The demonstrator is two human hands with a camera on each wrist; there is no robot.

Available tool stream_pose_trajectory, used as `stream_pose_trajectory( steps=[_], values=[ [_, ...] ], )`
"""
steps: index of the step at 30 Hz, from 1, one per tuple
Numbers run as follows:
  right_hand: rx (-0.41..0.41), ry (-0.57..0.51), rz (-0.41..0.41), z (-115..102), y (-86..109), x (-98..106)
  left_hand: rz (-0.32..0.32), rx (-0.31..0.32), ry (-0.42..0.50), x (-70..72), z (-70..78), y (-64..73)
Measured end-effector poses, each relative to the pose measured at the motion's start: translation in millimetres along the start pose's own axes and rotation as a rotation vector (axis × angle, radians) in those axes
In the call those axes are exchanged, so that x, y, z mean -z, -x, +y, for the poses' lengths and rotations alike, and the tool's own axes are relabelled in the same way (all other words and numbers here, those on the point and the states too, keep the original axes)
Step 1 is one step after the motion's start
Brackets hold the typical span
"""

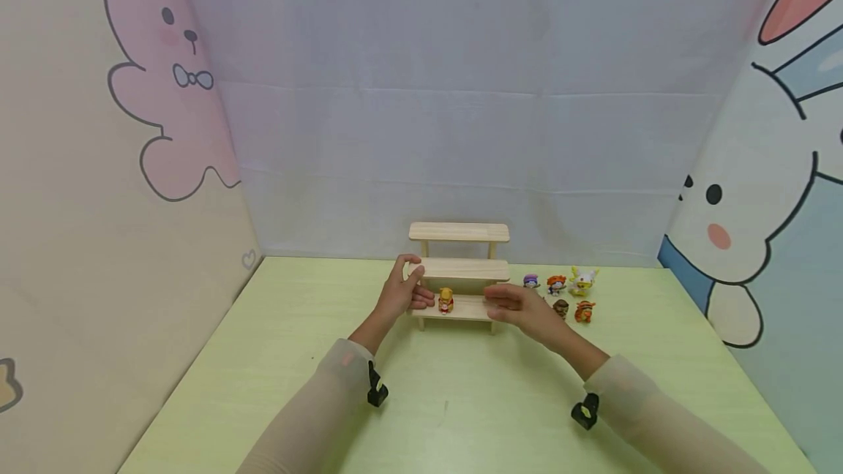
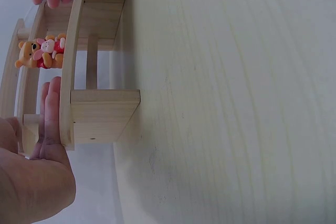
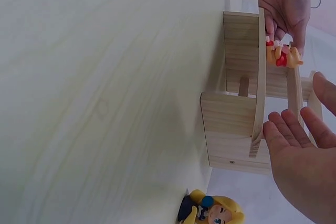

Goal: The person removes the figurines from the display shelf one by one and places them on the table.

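Observation:
A small yellow bear figurine [image 1: 446, 301] in red stands upright on the lowest step of a three-tier wooden display shelf [image 1: 460, 269]. In the left wrist view, the bear figurine [image 2: 44, 52] has a small pink figure at its front. My left hand [image 1: 402, 291] is at the shelf's left end, fingers stretched over the lowest step and thumb by the middle one. At the right end, my right hand [image 1: 523, 309] has its extended fingers over the lowest step. Its fingertips [image 3: 270, 129] are close to the step's end; contact is hard to tell. Neither hand holds the bear.
Right of the shelf stand several small figurines, among them a white-and-yellow one [image 1: 582, 281], an orange striped one [image 1: 584, 311] and a purple-topped one [image 1: 530, 281]. My right hand partly covers a brown one [image 1: 560, 308]. A pale curtain [image 1: 421, 130] hangs behind the light-green table [image 1: 421, 401].

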State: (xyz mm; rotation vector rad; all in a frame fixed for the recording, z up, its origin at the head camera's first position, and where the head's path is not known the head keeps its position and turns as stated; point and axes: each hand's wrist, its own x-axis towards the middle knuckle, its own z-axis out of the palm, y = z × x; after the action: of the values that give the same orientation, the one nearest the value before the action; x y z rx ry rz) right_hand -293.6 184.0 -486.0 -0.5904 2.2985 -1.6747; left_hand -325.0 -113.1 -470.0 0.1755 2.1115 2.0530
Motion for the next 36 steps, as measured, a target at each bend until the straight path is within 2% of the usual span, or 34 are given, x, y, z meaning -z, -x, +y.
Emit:
stream_pose_trajectory(
  steps=[9, 19, 23, 30, 36],
  values=[
    [-0.002, -0.006, 0.006, -2, -9.2, -17, 0.002, -0.015, -0.002, 0.2, -2.0, -1.2],
    [-0.003, -0.061, 0.011, -3, -27.2, -37, -0.002, -0.022, -0.004, 0.3, -2.0, -0.9],
    [0.018, -0.071, 0.025, -2, -34.4, -45, 0.000, -0.019, -0.002, -0.2, -1.2, -0.7],
    [0.074, -0.026, 0.071, -3, -46.2, -59, -0.002, -0.018, -0.005, 0.0, 0.1, 0.3],
    [0.085, 0.006, 0.101, -35, -42.8, -71, -0.006, -0.013, 0.000, -0.3, 1.5, 0.6]
  ],
)
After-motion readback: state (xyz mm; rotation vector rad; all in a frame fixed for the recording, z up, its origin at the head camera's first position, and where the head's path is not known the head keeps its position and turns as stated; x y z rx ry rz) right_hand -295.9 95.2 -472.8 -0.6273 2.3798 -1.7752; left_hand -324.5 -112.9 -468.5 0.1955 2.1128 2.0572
